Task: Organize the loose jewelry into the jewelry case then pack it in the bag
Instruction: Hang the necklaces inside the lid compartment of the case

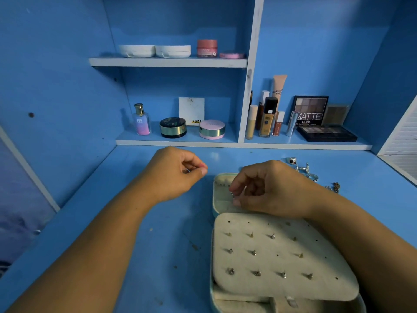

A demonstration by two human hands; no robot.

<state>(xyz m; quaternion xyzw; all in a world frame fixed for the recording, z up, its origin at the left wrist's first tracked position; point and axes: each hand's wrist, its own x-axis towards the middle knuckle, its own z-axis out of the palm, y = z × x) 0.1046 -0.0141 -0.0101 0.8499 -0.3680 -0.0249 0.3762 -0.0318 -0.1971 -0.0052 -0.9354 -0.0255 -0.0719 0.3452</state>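
Nearest the viewer, on the blue desk [158, 233], the jewelry case [215, 199] is seen lying open. Its cream earring panel [282, 256] is already set with rows of studs, though some holes are unfilled. Just beyond the panel, over the case's far compartments, a small silver piece [232, 193] is pinched in the curled fingers of the right hand [270, 188]. The left hand [173, 172] is held apart to the left, thumb pressed to forefinger; whether anything is held cannot be told. Further right, loose jewelry [304, 170] lies on the desk, so the sorting is judged part done. No bag is seen. Behind, blue shelves [169, 62] are stocked with cosmetics [268, 118].
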